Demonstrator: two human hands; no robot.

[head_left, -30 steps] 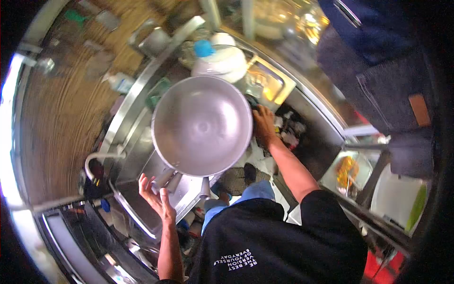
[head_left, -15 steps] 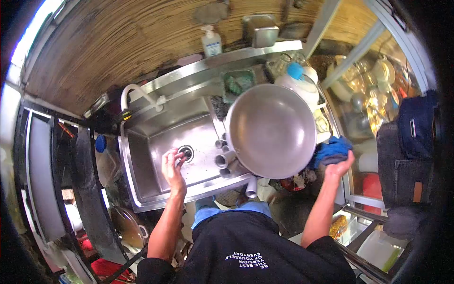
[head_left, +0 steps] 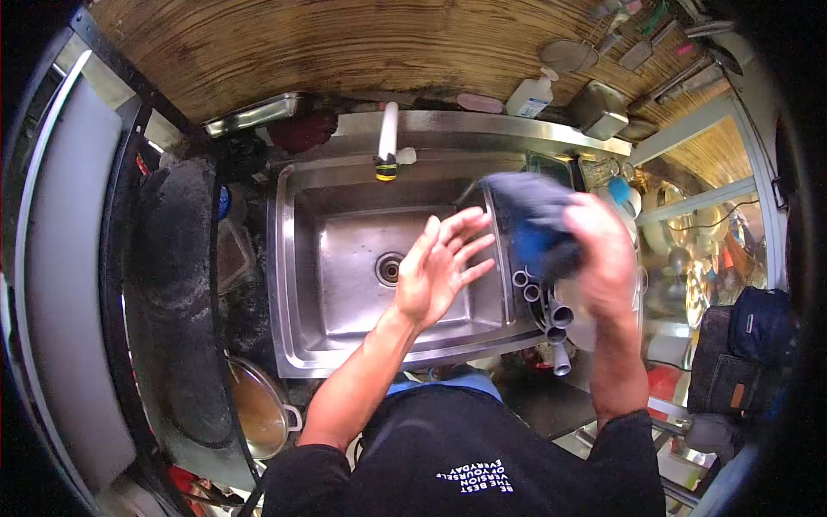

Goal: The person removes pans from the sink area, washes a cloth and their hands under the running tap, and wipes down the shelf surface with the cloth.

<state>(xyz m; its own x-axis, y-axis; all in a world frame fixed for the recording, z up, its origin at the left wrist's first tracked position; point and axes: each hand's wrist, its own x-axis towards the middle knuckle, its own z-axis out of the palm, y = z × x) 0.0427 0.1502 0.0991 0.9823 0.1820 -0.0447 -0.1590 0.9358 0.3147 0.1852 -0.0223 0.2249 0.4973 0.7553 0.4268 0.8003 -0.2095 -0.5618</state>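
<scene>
Over the steel sink, my left hand is held up with its fingers spread and nothing in it. A bunched blue and grey cloth is gripped in my right hand, raised above the right side of the sink. Motion smears both the cloth and that hand. Beneath them, several grey pipes stick out at the sink's right edge. My right hand and forearm cover much of the area behind, where only part of a pale surface shows.
A white faucet stands at the sink's back. Along the rear ledge are a pump bottle and a metal container. A dark shelf rack borders the left, with a pot low beside it. Bags hang at right.
My right hand has swung left and up with the cloth, over the sink's right side. My left hand has moved right and spread its fingers. The view has shifted left; the large bowl no longer shows plainly.
</scene>
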